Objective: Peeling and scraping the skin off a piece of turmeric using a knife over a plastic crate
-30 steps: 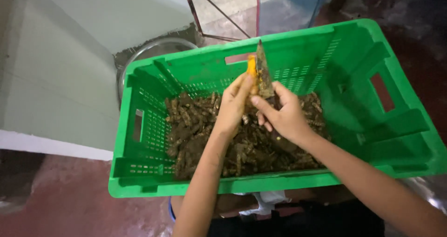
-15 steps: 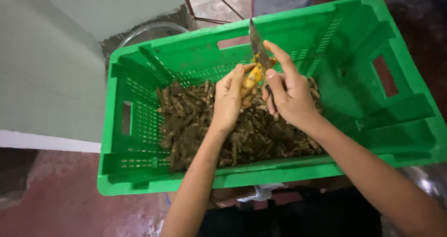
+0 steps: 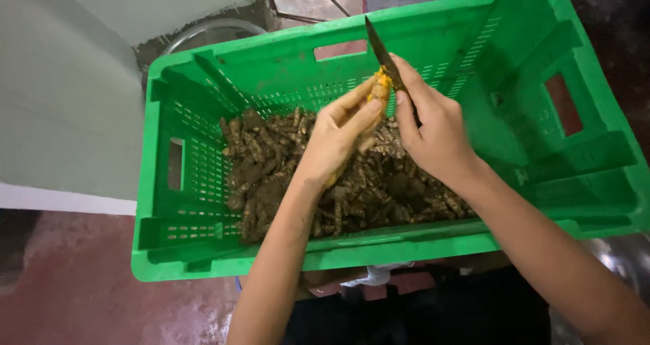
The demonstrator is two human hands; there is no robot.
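A green plastic crate [image 3: 203, 250] sits in front of me, partly filled with a pile of brown turmeric roots [image 3: 271, 176]. Over the pile, my left hand [image 3: 335, 138] grips one root [image 3: 379, 91] whose peeled end shows bright orange-yellow. My right hand [image 3: 433, 132] holds a knife [image 3: 382, 54], its dark blade pointing up and away, laid against the peeled end of the root. Both hands hover above the middle of the crate.
A round metal basin [image 3: 210, 33] shows behind the crate's far left corner. A pale wall or panel [image 3: 61, 115] runs along the left. The floor [image 3: 88, 284] is reddish. Thin metal legs [image 3: 305, 3] stand beyond the crate.
The view has shifted, so the crate sits lower and farther left in the frame. The hands stay together over the roots, the knife still working at the held root's yellow end.
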